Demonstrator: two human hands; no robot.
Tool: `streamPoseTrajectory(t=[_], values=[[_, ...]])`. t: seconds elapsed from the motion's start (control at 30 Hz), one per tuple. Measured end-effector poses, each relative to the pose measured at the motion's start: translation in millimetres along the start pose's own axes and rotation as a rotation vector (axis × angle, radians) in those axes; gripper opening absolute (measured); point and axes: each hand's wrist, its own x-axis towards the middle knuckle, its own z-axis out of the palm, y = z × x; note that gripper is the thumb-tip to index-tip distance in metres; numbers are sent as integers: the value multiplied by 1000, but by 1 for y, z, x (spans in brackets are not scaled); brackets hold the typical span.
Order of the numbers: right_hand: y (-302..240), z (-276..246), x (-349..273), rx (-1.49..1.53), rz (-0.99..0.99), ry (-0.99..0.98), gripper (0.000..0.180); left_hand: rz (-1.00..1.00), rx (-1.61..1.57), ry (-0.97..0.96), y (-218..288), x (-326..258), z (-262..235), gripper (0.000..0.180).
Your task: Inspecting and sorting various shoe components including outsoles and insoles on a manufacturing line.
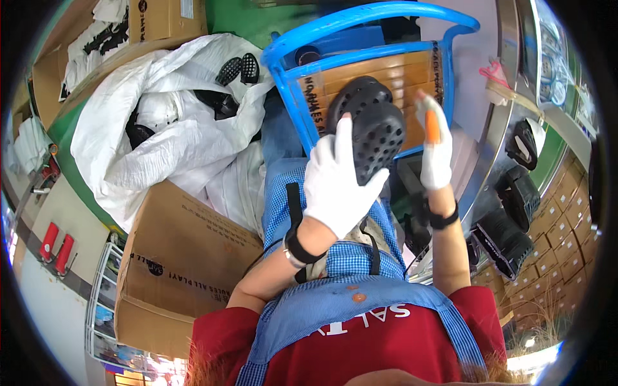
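Black foam clog (370, 125), matte and rounded, its upper dotted with rows of small vent holes, held up in front of the chest against the blue metal cart (380, 26) with its wooden slatted back. Left hand (340, 186) in a white knit glove, palm cupped under the clog, thumb and forefinger spread wide up along its side, grip closed around the sole; black strap at the wrist, forearm rising from the lower edge. Right hand (436, 151), also white-gloved, raised just beside the clog but apart from it, fingers together and pointing up, one tip capped in orange, nothing held; black band around that wrist too. Blue checked apron (341, 257) over a red shirt below. To the left, crumpled white plastic sack (187, 141), glossy and creased, gaping open on more black clogs (238, 69). Below it, brown corrugated cardboard box (180, 264), flaps shut. To the right, curved metal rim of a worktop (499, 122) with dark shoes (515, 193) lined up beside it, and stacked brown cartons (560, 238) further out.
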Motion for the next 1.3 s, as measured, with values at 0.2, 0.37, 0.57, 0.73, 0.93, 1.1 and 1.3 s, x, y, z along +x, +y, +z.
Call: streamPoseTrajectory(t=[0.2,0.37,0.57,0.73,0.93,1.1,1.3], values=[[-18,27,-44,-147,-27,-50,71,-2,194,-48,5,21,26,89],[16,44,-25,169,311,34,73,119,231,123,-10,18,37,84],[27,41,-22,716,501,14,54,-17,-286,28,-25,22,43,64],[25,22,-28,1308,826,28,43,241,-330,74,-31,26,36,39],[25,0,-16,1066,585,47,55,72,130,184,-23,38,42,78],[38,-13,26,491,241,196,54,50,305,110,-11,51,51,91],[41,-20,43,-410,148,260,61,-49,211,1,-13,54,46,99]])
